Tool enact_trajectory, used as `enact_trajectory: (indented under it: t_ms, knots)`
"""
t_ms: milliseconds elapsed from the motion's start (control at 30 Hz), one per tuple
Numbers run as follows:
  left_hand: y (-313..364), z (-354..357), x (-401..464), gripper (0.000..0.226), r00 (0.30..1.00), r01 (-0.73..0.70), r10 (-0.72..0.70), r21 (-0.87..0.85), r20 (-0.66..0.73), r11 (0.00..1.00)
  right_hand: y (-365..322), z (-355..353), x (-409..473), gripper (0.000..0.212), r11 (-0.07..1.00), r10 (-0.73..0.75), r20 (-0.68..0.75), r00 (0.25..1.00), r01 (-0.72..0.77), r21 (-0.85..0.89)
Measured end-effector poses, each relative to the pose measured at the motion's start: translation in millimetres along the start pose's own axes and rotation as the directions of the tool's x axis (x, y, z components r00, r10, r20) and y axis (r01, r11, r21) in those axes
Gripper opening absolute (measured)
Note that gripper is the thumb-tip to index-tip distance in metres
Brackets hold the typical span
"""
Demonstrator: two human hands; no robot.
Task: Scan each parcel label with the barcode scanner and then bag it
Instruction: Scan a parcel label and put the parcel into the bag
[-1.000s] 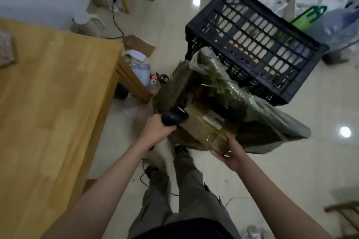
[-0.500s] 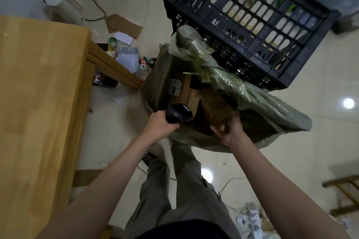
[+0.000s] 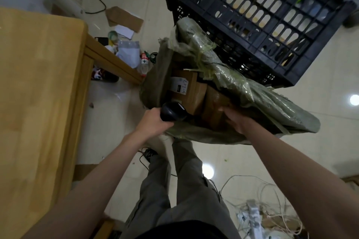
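Left hand (image 3: pixel 153 122) grips scanner (image 3: pixel 172 111); right hand (image 3: pixel 236 120) holds brown parcel (image 3: pixel 215 106) inside green sack (image 3: pixel 252 101), fingertips hidden.

The room around me is dim and a little greenish, lit from overhead: two round white glare spots sit on the glossy floor tiles (image 3: pixel 252 161), one between my legs and one far right. Inside the green sack (image 3: pixel 252 99) the boxes lie in deep shadow. My forearms look smeared with motion blur, and the cable tangle (image 3: pixel 262 209) at lower right is soft. Straight lines bow outward at the edges, as on the wooden table (image 3: pixel 38 103) and black crate (image 3: pixel 272 15).
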State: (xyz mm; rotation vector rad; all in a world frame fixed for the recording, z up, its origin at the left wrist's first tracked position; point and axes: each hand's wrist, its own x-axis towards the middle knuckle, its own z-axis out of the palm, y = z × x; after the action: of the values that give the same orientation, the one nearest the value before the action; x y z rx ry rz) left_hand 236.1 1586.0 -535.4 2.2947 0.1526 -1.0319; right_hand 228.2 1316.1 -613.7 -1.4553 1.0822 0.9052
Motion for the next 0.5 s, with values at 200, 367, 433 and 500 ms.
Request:
enact_trajectory:
  t_ms: [200, 367, 433, 500]
  knots:
    - [3.4, -36.3, -21.8, 0.016, 0.998, 0.001, -0.003, -0.039, -0.065, 0.999, -24.6, 28.4, -49.3, 0.051, 0.904, -0.153, 0.092, 0.984, 0.177, -0.39]
    - [-9.3, -84.9, -69.0, 0.014, 0.973, 0.0, -0.026, -0.113, -0.228, 0.994, -81.0, 88.5, -110.4, 0.049, 0.545, -0.356, 0.336, 0.872, 0.486, -0.683]
    - [-21.2, -104.1, -96.5, 0.026, 0.948, 0.002, -0.05, -0.152, -0.314, 0.988, -103.4, 119.2, -137.1, 0.049, 0.402, -0.41, 0.4, 0.82, 0.556, -0.727]
    - [-38.4, -122.2, -125.2, 0.021, 0.909, 0.021, -0.102, -0.2, -0.403, 0.98, -122.8, 151.2, -161.8, 0.047, 0.288, -0.442, 0.458, 0.771, 0.606, -0.742]
